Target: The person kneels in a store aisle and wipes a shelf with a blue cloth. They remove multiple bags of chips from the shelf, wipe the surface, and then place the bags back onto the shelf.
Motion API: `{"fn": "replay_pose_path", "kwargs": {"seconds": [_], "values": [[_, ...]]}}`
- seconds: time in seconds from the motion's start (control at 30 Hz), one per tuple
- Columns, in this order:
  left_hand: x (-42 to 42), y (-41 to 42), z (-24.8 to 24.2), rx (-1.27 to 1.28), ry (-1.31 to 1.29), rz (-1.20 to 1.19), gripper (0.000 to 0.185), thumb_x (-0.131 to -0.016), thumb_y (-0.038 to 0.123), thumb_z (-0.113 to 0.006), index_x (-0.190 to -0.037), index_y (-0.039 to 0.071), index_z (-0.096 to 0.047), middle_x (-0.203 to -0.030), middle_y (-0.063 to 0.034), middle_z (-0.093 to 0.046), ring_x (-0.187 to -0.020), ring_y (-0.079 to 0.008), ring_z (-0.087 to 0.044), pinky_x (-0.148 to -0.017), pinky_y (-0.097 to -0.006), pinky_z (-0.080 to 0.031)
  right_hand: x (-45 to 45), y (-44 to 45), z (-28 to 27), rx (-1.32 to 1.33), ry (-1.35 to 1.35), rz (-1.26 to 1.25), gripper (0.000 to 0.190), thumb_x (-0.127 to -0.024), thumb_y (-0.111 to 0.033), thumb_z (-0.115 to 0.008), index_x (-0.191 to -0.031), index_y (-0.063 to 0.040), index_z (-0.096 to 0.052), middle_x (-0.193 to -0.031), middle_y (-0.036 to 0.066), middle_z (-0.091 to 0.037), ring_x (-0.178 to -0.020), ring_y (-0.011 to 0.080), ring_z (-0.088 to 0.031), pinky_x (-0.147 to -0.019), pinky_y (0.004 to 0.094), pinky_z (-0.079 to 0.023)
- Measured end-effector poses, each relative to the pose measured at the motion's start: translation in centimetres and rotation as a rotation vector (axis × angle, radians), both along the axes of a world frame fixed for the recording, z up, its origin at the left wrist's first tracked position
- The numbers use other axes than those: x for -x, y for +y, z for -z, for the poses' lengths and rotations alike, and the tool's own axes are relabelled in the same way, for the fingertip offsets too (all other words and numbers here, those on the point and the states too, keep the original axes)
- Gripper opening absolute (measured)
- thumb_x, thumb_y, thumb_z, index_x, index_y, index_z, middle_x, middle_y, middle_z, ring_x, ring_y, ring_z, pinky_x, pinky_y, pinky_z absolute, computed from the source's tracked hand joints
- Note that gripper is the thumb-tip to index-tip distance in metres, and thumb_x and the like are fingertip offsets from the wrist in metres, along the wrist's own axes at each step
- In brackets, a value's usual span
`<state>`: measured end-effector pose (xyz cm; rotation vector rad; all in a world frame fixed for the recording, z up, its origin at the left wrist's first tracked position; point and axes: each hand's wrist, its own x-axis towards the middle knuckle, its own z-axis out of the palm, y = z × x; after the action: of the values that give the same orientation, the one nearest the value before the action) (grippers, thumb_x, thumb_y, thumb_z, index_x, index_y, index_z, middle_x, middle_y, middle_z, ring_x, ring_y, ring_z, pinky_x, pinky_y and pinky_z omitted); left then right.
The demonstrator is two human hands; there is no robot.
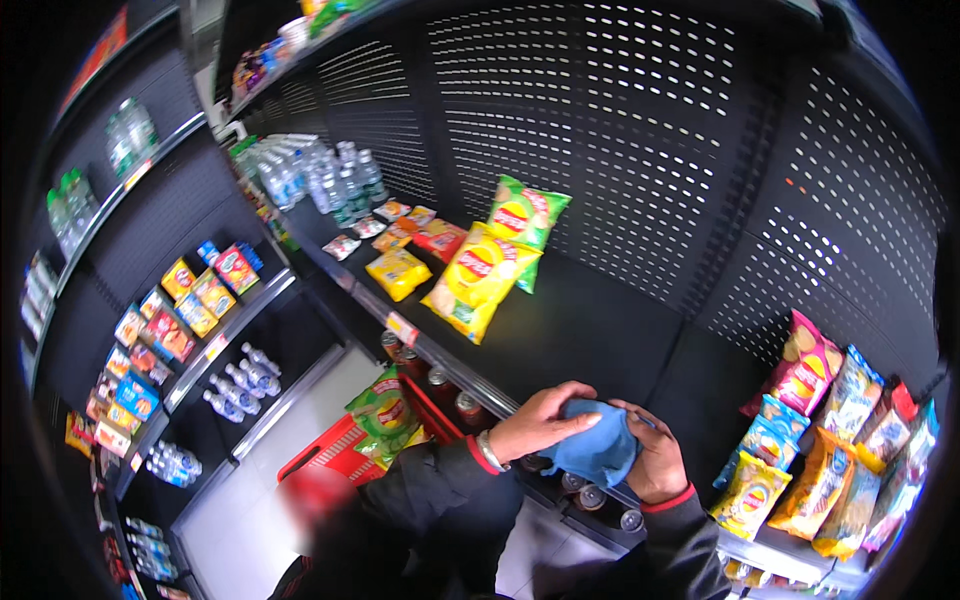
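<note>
A blue cloth (596, 442), bunched up, is held between both hands over the front edge of a black shelf (585, 330). My left hand (544, 424) grips its left side, with a bracelet at the wrist. On the cloth's right side, my right hand (656, 454) has its fingers curled over the edge. Beyond the hands, a yellow Lay's chip bag (476, 277) leans against a green chip bag (525, 217) on the shelf.
Small snack packets (397, 274) and water bottles (345, 184) stand farther left on the shelf. Several chip bags (810, 364) fill its right end. Below are drink cans (469, 409) and a red shopping basket (330, 450) holding a green chip bag (386, 412). Boxed goods (169, 334) line the left shelving.
</note>
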<state>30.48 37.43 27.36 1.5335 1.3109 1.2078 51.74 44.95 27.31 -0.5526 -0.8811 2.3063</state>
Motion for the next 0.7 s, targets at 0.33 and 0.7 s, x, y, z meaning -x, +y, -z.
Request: {"fn": "replay_pose_path", "kwargs": {"seconds": [0.33,0.7], "values": [[0.0,1.5,1.2,0.034,-0.458,-0.219,0.014,-0.101,0.019,-0.069,-0.098,0.006,-0.064,-0.081,0.0066,-0.057,-0.076,-0.0008,-0.051,-0.067,-0.0207,-0.044,-1.2,2.4,1.4,-0.117,-0.055,0.302,0.032,-0.105,-0.016,-0.054,-0.132,-0.001,-0.061,-0.124,0.013,-0.069,-0.111,0.0253,-0.068,-0.1,0.0374,-0.052],[-5.3,1.8,0.1,-0.33,0.212,-0.029,0.026,-0.087,0.011,-0.07,-0.11,0.0,-0.062,-0.096,-0.0181,-0.067,-0.089,-0.0392,-0.067,-0.077,-0.0464,-0.053,1.0,-2.3,-1.0,-0.122,-0.047,0.033,0.053,-0.101,-0.044,-0.063,-0.135,-0.004,-0.058,-0.133,0.01,-0.062,-0.127,0.0253,-0.058,-0.109,0.0443,-0.045]]}}
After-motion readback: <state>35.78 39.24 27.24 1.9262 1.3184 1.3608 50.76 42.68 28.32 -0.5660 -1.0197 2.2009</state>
